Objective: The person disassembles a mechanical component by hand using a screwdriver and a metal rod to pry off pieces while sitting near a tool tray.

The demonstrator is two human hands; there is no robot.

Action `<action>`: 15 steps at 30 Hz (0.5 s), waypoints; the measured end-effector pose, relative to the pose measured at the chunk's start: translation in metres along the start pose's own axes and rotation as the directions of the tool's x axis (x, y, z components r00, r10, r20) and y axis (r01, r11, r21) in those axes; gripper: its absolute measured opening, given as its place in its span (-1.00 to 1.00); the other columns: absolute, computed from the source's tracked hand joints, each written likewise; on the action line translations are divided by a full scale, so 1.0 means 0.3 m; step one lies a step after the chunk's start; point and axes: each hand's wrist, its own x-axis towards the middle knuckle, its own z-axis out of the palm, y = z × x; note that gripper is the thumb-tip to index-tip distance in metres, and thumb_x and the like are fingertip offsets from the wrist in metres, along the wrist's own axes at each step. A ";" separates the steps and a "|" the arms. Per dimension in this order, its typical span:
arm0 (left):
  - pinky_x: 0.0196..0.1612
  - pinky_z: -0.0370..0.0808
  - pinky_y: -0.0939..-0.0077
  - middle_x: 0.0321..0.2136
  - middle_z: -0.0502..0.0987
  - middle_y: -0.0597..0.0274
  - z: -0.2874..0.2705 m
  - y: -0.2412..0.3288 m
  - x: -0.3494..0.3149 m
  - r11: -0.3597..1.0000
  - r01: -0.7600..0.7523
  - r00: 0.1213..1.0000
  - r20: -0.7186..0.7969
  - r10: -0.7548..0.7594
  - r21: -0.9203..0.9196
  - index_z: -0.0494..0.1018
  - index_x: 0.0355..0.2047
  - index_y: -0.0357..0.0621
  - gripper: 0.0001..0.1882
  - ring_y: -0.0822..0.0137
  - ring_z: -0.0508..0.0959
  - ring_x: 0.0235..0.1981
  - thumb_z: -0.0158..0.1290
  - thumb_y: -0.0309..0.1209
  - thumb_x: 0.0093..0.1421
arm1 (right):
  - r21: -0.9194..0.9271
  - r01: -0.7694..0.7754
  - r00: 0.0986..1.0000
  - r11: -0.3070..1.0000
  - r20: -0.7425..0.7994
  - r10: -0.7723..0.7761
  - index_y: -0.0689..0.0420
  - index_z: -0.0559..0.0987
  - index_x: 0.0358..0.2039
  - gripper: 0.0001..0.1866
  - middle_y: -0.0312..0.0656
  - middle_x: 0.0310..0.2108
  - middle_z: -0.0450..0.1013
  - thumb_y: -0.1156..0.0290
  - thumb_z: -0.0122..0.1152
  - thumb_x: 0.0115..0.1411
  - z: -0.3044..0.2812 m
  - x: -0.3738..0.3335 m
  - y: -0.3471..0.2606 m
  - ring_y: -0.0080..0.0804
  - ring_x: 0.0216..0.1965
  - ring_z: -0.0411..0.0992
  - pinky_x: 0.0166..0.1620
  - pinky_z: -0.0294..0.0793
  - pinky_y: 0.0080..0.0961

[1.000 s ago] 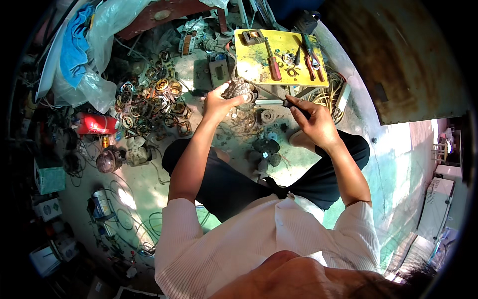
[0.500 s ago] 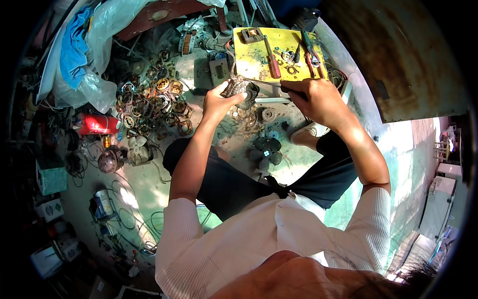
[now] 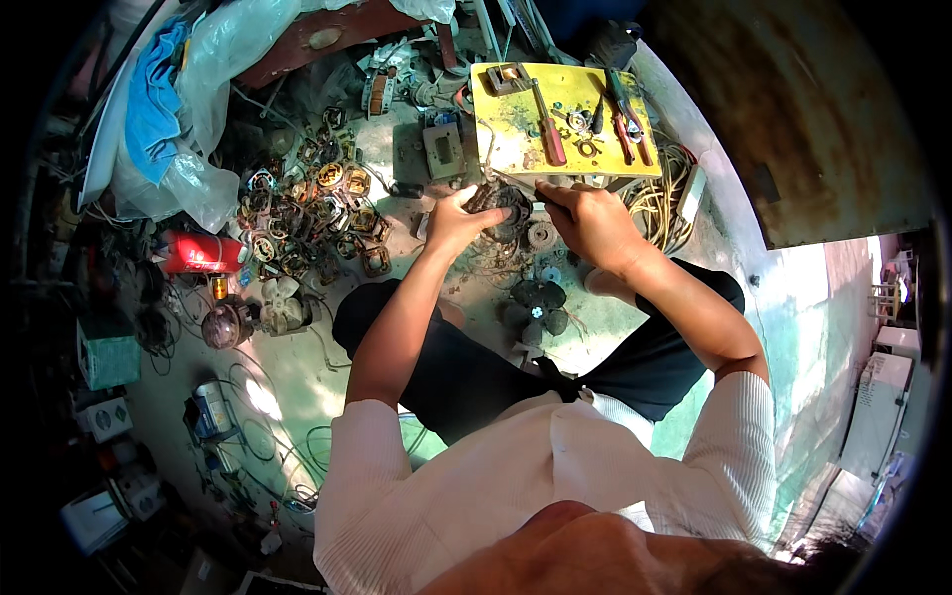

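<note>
My left hand (image 3: 458, 222) is closed on a dark, dirty motor part (image 3: 509, 214), thumb across its near side. A slim metal screwdriver shaft (image 3: 518, 182) runs from my right hand (image 3: 599, 228) toward the top of that part. My right fingers wrap the dark handle and hide most of it; whether the tip touches is unclear. Just beyond stands a yellow board (image 3: 501, 129) bearing a red-handled screwdriver (image 3: 551, 139), pliers (image 3: 623, 124) and small loose parts. A round ring-like part (image 3: 541, 235) lies between my hands.
Copper-wound motor cores (image 3: 322, 203) are heaped to the left, beside a red bag (image 3: 203, 253). A dark fan blade (image 3: 535, 309) lies between my legs. Coiled yellowish cable (image 3: 666, 203) lies right of the board. A rusty panel (image 3: 843, 129) stands at the far right.
My right hand has come nearer and left, its tool drawn closer to the motor part. My left hand has shifted slightly right and nearer with the part, which is now turned differently.
</note>
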 end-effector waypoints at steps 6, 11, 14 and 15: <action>0.03 0.49 0.49 0.01 0.59 -0.02 -0.052 -0.051 -0.042 0.989 0.112 0.991 0.079 -0.105 -0.092 0.35 0.23 -0.40 -0.04 0.36 0.60 -0.04 0.50 -0.18 -0.12 | 0.211 -0.153 0.982 0.966 0.140 0.125 0.12 0.59 0.07 -0.62 0.08 -0.21 0.58 0.46 0.19 0.22 -0.179 -0.042 0.029 -0.01 -0.23 0.58 -0.12 0.55 -0.25; -0.01 0.52 0.47 0.00 0.60 0.00 -0.072 0.014 -0.074 0.989 0.130 0.986 0.110 -0.122 -0.068 0.38 0.22 -0.36 -0.07 0.37 0.62 -0.08 0.49 -0.20 -0.12 | 0.378 -0.463 0.851 0.802 0.444 0.282 0.11 0.58 0.11 -0.62 0.02 -0.38 0.58 0.42 0.14 0.28 -0.206 -0.111 0.058 -0.33 -0.41 0.56 -0.22 0.51 -0.42; 0.04 0.49 0.43 0.07 0.56 -0.04 -0.069 0.015 -0.080 0.995 0.092 0.991 0.091 -0.095 0.032 0.39 0.23 -0.30 -0.07 0.32 0.58 0.02 0.49 -0.18 -0.14 | 0.431 -0.441 0.873 0.787 0.411 0.264 0.11 0.57 0.12 -0.63 -0.06 -0.46 0.53 0.41 0.15 0.30 -0.161 -0.134 0.077 -0.51 -0.49 0.44 -0.29 0.48 -0.50; 0.06 0.48 0.42 0.09 0.54 -0.05 -0.068 0.008 -0.082 0.996 0.074 0.993 0.086 -0.078 0.048 0.39 0.23 -0.29 -0.06 0.30 0.57 0.04 0.50 -0.17 -0.14 | 0.385 -0.512 0.818 0.767 0.491 0.299 0.12 0.57 0.12 -0.63 -0.11 -0.49 0.51 0.41 0.16 0.31 -0.176 -0.131 0.069 -0.57 -0.51 0.37 -0.31 0.45 -0.53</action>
